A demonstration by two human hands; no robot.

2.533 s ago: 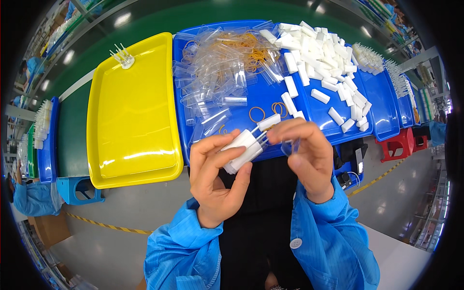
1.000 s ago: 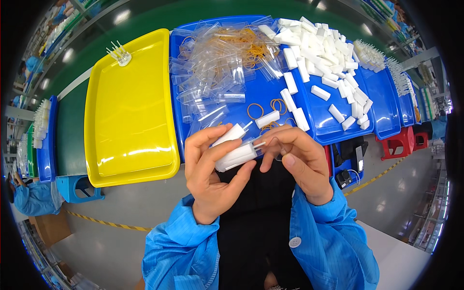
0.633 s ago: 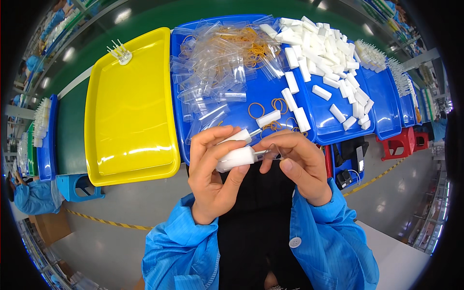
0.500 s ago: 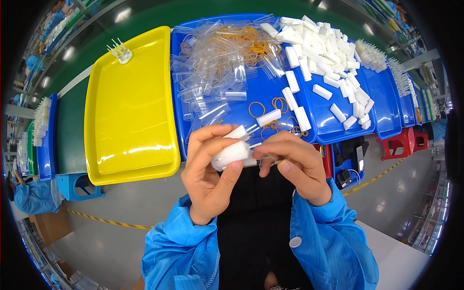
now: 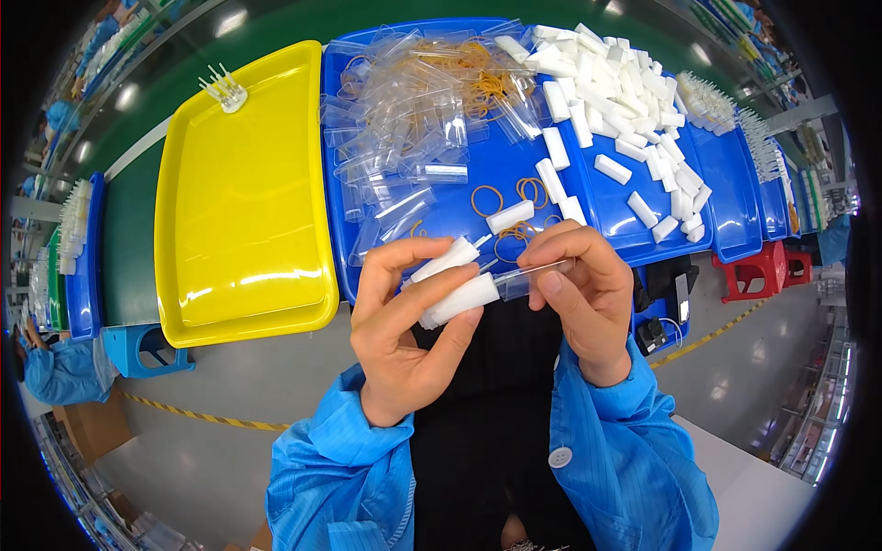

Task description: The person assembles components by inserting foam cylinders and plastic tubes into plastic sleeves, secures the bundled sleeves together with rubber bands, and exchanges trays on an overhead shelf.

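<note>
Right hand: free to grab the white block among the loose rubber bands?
Probably not: the right hand pinches a clear plastic strip, though the white block lies nearby, uncovered.

green table (image 5: 129,239) under coloured trays (image 5: 243,211)

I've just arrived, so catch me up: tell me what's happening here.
The person's left hand grips several white blocks with thin rods poking out. The right hand holds a clear plastic strip, its end by those blocks. Beyond, a blue tray bears clear plastic pieces and rubber bands, with loose white blocks heaped to the right. A white pronged piece sits at the yellow tray's far end.
</note>
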